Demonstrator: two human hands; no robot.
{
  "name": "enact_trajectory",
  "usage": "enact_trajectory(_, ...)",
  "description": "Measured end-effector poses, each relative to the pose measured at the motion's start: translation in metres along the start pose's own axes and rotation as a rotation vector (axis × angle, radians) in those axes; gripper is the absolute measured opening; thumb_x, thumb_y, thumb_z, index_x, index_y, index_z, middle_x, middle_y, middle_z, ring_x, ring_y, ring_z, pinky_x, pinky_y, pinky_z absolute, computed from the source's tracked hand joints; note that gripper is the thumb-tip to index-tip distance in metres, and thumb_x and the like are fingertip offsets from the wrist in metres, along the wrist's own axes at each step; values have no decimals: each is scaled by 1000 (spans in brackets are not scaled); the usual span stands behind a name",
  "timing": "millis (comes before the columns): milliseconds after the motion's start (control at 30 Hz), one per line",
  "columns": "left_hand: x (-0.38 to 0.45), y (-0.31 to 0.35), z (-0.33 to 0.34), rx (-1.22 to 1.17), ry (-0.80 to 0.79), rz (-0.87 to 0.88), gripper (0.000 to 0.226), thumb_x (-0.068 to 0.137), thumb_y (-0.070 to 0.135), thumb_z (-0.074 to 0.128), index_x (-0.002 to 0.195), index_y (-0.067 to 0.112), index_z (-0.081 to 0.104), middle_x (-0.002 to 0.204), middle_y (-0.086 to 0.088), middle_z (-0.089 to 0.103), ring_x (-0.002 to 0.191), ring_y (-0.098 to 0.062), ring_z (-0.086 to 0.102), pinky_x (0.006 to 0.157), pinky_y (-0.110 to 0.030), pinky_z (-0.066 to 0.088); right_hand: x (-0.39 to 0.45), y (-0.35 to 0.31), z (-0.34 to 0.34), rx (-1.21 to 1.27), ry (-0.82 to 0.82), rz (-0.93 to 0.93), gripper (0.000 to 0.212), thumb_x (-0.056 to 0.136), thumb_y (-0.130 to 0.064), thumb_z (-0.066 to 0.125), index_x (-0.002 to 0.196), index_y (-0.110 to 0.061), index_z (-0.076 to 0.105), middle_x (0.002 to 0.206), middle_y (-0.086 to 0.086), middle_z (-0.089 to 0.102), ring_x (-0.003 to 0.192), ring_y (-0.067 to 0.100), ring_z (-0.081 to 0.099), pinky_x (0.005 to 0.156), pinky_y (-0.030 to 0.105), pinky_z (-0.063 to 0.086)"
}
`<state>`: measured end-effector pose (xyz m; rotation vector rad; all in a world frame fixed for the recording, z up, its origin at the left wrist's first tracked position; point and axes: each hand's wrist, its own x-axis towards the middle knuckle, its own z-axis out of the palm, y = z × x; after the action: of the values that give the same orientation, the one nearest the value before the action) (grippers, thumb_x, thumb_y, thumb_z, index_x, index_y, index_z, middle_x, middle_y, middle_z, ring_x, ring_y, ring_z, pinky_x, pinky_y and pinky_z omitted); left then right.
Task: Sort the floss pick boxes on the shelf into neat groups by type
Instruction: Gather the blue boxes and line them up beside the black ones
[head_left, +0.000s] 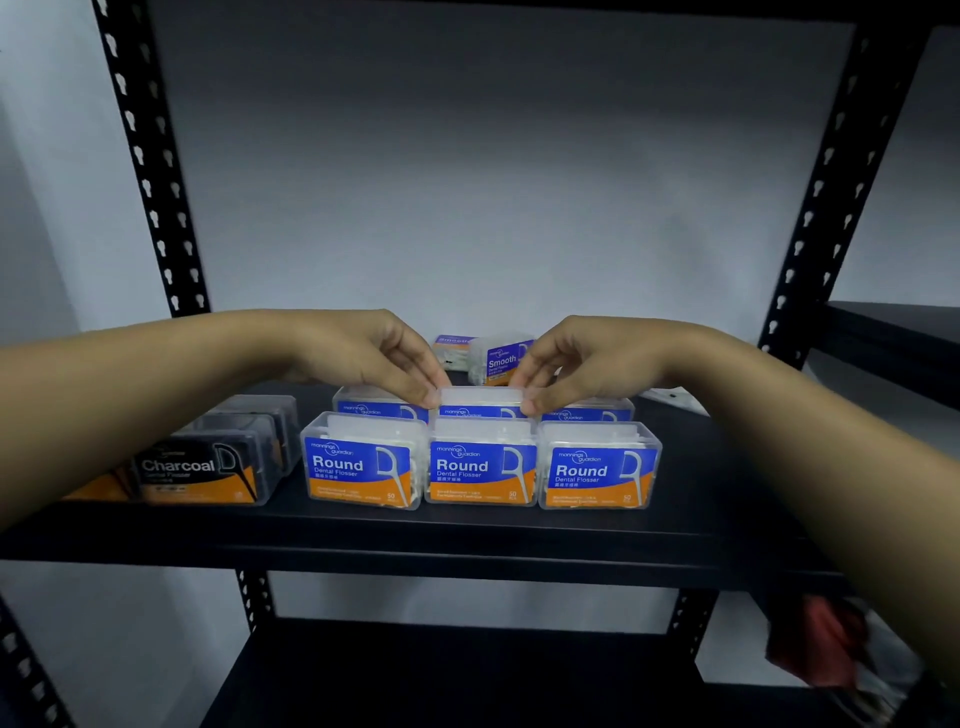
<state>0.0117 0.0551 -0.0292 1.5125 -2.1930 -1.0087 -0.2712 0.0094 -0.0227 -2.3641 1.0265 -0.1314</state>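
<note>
Hands meet over the middle Round box of the back row (480, 404): the left hand (382, 358) pinches its left top corner with curled fingertips, and the right hand (571, 366) pinches the right top corner the same way. That box sits between two other back-row Round boxes, directly behind the front row of three Round boxes (480, 465) on the black shelf (467, 540). Charcoal boxes (202, 470) stand grouped at the left, well apart; Smooth boxes (501, 358) lie loose and tilted at the rear. The step looks like squaring this box into its row. To do it well, I judge even pressure from both sides matters, sliding it rather than lifting, label facing front, sides flush with its neighbours and without nudging the front row forward toward the shelf edge
</note>
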Motion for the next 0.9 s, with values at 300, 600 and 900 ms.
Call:
enact_trajectory(300,-14,3,9,14,47,25,23,99,19,61,117,14,75,116,-1,78,111,-19,73,94,-33,58,-16,-11,10,12,31,0,27,97,-34,67,120,-23,74,111,-5,79,105,14,74,83,24,57)
enact_trajectory(600,-33,14,32,327,267,64,45,99,57,48,118,24,71,117,7,74,110,-14,68,105,-44,49,-30,-28,32,-207,187,138,45,97,-65,47,113,-31,72,112,-9,76,102,11,71,97,42,56)
enact_trajectory(900,-39,7,70,542,461,115,42,105,51,35,102,22,65,103,-2,73,91,-17,67,81,-43,56,-33,-37,77,-371,402,146,52,95,-76,27,101,-36,61,117,-7,70,106,18,62,90,40,49)
